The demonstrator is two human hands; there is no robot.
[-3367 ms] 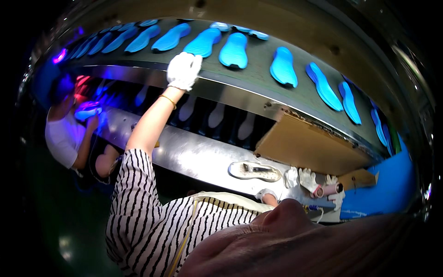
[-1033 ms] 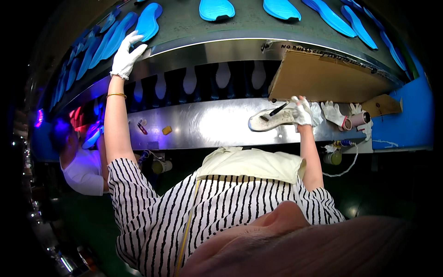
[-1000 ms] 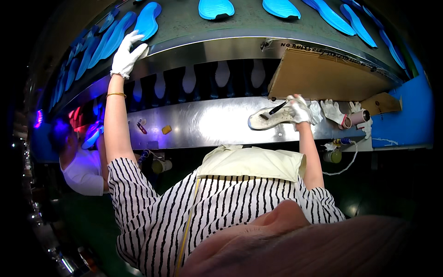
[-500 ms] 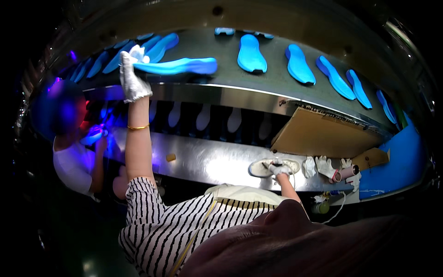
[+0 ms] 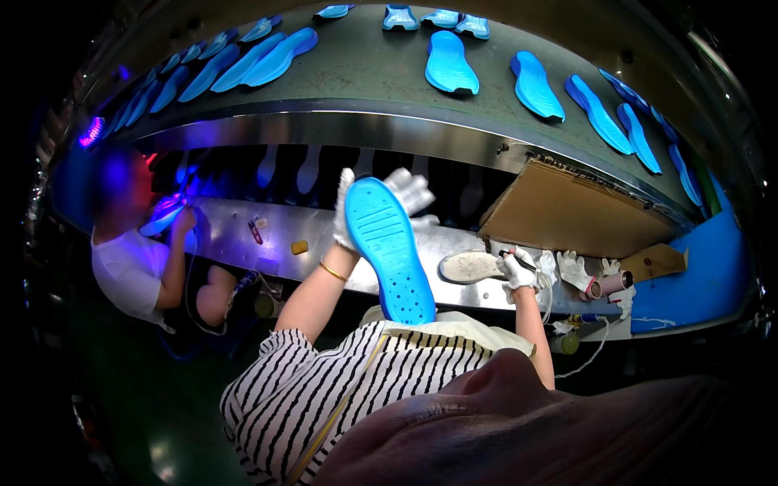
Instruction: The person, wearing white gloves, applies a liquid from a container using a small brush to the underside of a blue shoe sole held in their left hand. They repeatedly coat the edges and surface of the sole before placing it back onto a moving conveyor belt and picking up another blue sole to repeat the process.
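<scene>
A bright blue shoe sole [image 5: 387,247], with grooves and small holes, stands lengthwise before my body. My white-gloved left hand [image 5: 409,193] holds its upper end, thumb at one edge and fingers spread behind; the sole hides the palm. On the metal bench, my white-gloved right hand [image 5: 520,278] is closed around a dark, slim, pen-like tool [image 5: 525,264]. Right by that hand lies a pale, sole-shaped piece [image 5: 472,267]; whether the fingers touch it I cannot tell.
Several blue soles [image 5: 451,63] lie on the dark conveyor belt [image 5: 365,73] above the bench. Cardboard [image 5: 567,219], gloves [image 5: 572,270] and a spool [image 5: 617,281] are at right. A yellow block [image 5: 300,247] sits left on the bench [image 5: 348,271]. A co-worker [image 5: 134,259] works at far left under purple light.
My left hand has brought the blue sole from the belt down and right, before my body. My right hand has shifted right, off the middle of the pale piece.
</scene>
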